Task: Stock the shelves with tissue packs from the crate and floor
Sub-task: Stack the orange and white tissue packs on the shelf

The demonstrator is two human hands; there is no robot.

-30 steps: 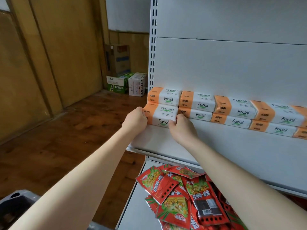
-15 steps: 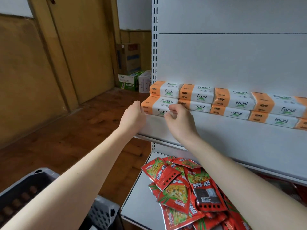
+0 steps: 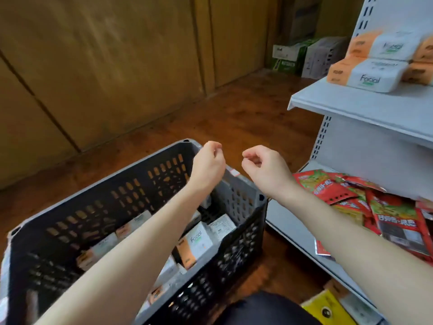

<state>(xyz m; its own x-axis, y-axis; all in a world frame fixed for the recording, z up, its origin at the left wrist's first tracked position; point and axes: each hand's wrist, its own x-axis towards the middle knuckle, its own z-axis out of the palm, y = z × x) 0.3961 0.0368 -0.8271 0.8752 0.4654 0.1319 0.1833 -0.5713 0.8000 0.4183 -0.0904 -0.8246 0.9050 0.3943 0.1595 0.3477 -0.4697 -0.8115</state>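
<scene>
A dark grey plastic crate (image 3: 236, 252) stands on the wooden floor at the lower left, with several white-and-orange tissue packs (image 3: 199, 242) lying inside. More tissue packs (image 3: 370, 76) are stacked two high on the white shelf (image 3: 363, 109) at the upper right. My left hand (image 3: 208, 164) hovers over the crate's far right corner with loosely curled fingers and holds nothing. My right hand (image 3: 264, 170) hangs just to its right, between crate and shelf unit, also loosely curled and empty. My forearms hide part of the crate's contents.
Red snack packets (image 3: 375, 207) are heaped on the lower shelf at the right. Cardboard boxes (image 3: 304, 55) stand against the back wall. A yellow packet (image 3: 328, 310) lies at the bottom right near my dark-clothed knee (image 3: 264, 310). Wooden panels line the left wall.
Both hands have left the tissue pack on the shelf and come down and back over the crate. My view has swung down and left, bringing the crate into sight.
</scene>
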